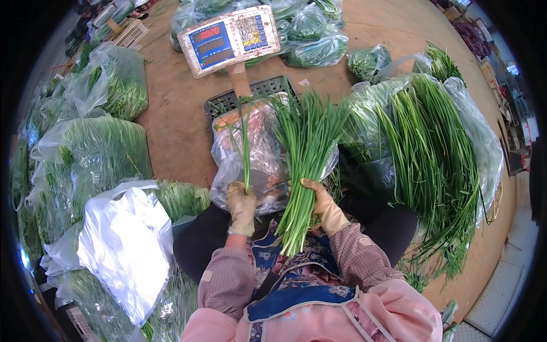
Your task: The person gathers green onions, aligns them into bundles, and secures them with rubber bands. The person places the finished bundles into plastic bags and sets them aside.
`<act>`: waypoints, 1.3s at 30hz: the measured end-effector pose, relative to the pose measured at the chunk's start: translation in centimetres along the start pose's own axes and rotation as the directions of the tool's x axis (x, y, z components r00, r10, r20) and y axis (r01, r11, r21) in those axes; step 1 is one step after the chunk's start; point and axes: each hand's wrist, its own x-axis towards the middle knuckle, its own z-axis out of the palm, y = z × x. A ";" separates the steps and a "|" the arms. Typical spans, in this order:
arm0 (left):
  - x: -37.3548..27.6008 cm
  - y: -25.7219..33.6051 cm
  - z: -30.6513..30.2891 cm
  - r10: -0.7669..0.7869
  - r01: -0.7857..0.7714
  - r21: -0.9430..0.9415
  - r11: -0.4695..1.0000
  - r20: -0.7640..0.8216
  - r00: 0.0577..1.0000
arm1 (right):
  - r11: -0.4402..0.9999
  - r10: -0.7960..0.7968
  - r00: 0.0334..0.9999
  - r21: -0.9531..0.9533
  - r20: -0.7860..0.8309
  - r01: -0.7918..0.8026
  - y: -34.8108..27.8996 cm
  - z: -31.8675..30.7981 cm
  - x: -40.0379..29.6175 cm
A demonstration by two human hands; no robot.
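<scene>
My gloved right hand [322, 205] grips a thick bunch of garlic chives [305, 171], its pale cut ends pointing toward my lap and its green tips spread away from me. A few loose chive leaves [247, 154] stand up from my gloved left hand [241, 207], whose fingers are closed around them. Under both hands lies a weighing platform wrapped in clear plastic [260, 158], set over a black plastic crate [286, 83]. The scale's keypad and lit display panel [228, 40] rise on a post beyond it.
To my right, a large heap of loose chives [431, 149] rests on an opened plastic bag [483, 128]. Several bagged bundles of greens [102, 145] line my left. A white plastic bag [126, 252] lies over some of them. More bagged greens [316, 38] sit behind the scale display.
</scene>
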 end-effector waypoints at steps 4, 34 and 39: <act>-5.4 6.8 -0.6 0.478 -0.483 0.048 0.874 0.096 0.873 | 0.980 0.074 0.980 0.169 0.184 -0.106 0.8 0.9 -0.2; 1.8 6.8 -6.2 -0.034 0.194 -0.765 0.614 0.220 0.975 | 0.101 -0.290 0.797 -0.812 0.529 0.575 -9.8 10.5 -1.5; -1.2 9.2 -11.6 0.133 0.183 -0.737 0.651 0.347 0.928 | -0.370 0.084 0.719 -0.648 0.690 0.665 -3.1 10.0 4.4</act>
